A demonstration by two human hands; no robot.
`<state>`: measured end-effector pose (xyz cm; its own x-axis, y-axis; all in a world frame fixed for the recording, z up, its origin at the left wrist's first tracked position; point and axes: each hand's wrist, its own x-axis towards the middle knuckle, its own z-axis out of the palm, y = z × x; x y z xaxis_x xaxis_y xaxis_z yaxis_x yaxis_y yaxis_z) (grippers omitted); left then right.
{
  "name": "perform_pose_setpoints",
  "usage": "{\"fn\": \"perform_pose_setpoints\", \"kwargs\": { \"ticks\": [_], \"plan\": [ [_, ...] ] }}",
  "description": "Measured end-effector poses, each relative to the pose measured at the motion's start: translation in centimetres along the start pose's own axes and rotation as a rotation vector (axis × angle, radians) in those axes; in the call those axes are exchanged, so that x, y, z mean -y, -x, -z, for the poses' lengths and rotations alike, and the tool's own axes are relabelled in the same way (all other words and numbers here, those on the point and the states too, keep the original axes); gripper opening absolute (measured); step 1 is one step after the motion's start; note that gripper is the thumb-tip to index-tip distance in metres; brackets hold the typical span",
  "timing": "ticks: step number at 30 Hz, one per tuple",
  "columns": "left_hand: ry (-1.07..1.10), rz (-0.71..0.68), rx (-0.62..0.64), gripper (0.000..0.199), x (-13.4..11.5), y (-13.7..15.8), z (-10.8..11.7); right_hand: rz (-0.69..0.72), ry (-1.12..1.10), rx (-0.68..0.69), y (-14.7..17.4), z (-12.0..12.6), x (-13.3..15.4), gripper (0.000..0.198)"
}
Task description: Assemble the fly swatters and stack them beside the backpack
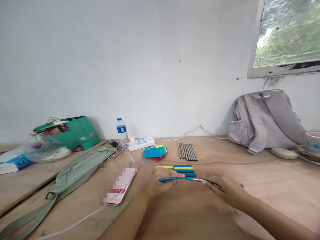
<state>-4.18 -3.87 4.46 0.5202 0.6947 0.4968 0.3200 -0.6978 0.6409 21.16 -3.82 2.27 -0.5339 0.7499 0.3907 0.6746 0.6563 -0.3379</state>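
Observation:
My left hand (158,183) is closed on the blue end of a long, slim tool (186,178) with a short bare metal section. My right hand (221,186) grips the same tool farther right, its fingers over the shaft. A blue tip shows beyond that hand. What kind of tool it is, I cannot tell. Just behind my left hand lie several blue and yellow-green rods (183,169). Farther back, a row of thin metal tubes (187,151) lies side by side. Flat blue, yellow and red pieces (154,152) are piled to their left.
A phone (122,186) with a white cable lies left of my hands. Behind it are a power strip (141,143) and a water bottle (122,131). A green strap bag (82,170) and green shopping bag (80,133) stretch leftward. A backpack (267,120) leans on the wall at right.

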Motion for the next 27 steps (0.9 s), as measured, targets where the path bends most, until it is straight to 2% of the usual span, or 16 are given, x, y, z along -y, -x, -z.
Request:
{"fn": "perform_pose_setpoints", "kwargs": {
  "ticks": [3, 5, 7, 9, 11, 13, 16, 19, 22, 24, 27],
  "plan": [
    [0.008, 0.000, -0.014, 0.020, -0.1, -0.1, 0.0, 0.018, 0.016, 0.007, -0.1, 0.5, 0.0, 0.028],
    [0.023, 0.065, -0.066, 0.021, -0.1, -0.1, 0.0, 0.044, 0.028, 0.019, -0.1, 0.6, 0.0, 0.022],
    [0.070, 0.191, -0.179, 0.027, 0.2, -0.2, 0.1, 0.080, 0.028, 0.032, -0.1, 0.3, 0.1, 0.017],
    [0.148, 0.328, -0.319, 0.029, 0.9, -0.4, 0.2, 0.108, 0.009, 0.021, -0.1, -0.3, 0.0, 0.019],
    [0.287, 0.403, -0.448, 0.030, 1.8, -0.7, 0.3, 0.102, -0.016, -0.035, -0.2, -0.8, -0.5, 0.023],
    [0.493, 0.410, -0.559, 0.036, 2.6, -0.9, 0.4, 0.085, -0.032, -0.116, -0.3, -1.0, -1.3, 0.021],
    [0.756, 0.365, -0.613, 0.039, 3.4, -1.0, 0.8, 0.110, -0.034, -0.252, -0.6, -0.5, -3.5, 0.018],
    [0.777, 0.351, -0.653, 0.029, 3.6, -1.0, 1.1, 0.107, 0.034, -0.419, -0.8, 0.9, -6.9, 0.016],
    [0.713, 0.361, -0.784, 0.024, 4.1, -0.9, 1.0, -0.061, 0.139, -0.551, -0.1, 2.4, -11.6, 0.019],
    [0.700, 0.373, -0.839, 0.022, 4.6, -0.9, 0.9, -0.263, 0.220, -0.567, 1.1, 3.3, -14.8, 0.023],
    [0.695, 0.404, -0.881, 0.019, 5.0, -1.0, 0.7, -0.585, 0.338, -0.390, 3.3, 4.4, -19.0, 0.028]
  ]
}}
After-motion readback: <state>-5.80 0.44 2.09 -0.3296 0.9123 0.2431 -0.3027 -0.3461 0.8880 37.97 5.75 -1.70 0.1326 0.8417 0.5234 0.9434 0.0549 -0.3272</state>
